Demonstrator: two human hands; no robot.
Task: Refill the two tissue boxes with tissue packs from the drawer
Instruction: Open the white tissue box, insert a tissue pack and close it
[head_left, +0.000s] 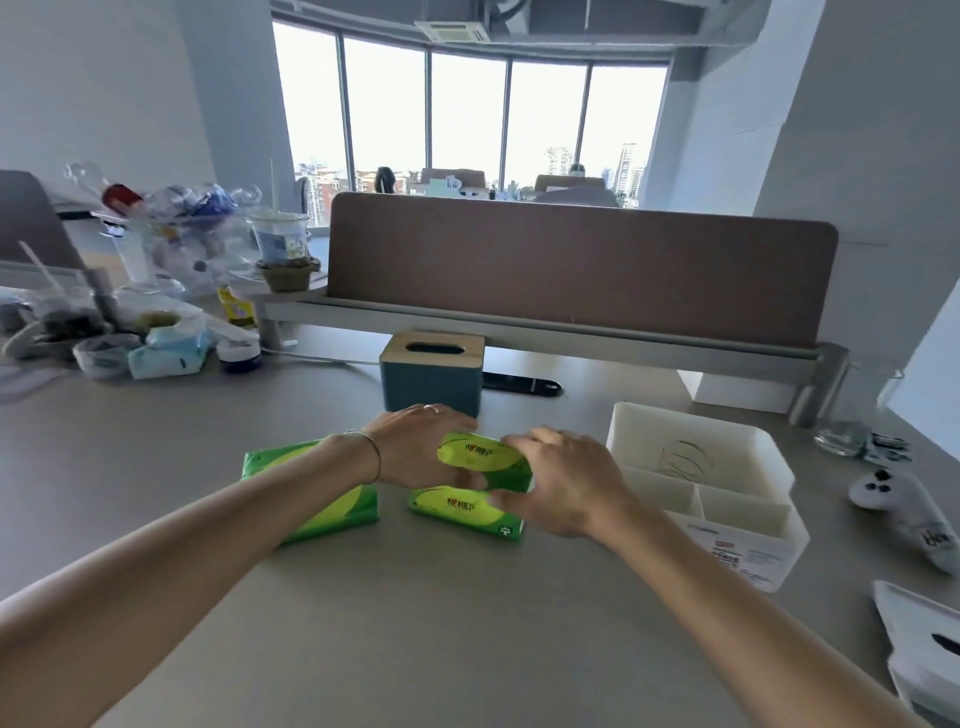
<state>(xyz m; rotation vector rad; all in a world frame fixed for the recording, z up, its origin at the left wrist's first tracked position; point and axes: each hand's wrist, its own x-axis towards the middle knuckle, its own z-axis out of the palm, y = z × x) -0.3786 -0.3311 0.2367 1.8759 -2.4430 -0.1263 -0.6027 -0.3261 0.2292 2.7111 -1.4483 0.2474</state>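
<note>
Both hands hold one green tissue pack (480, 457) just above a second pack (462, 512) on the grey desk (415, 623); the left hand (415, 441) and the right hand (561, 478) curl around its two ends. It looks light, soft and squashy in shiny, slippery plastic wrap, so holding both short ends seems best. A third pack (322, 499) lies to the left, and the blue tissue box (431, 384) with a wooden lid stands just behind

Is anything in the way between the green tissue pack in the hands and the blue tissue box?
Nothing visible. Both hands, left and right, are on the upper tissue pack, and the blue tissue box stands right behind it. Its wooden lid is on, though, covering the inside.
</note>
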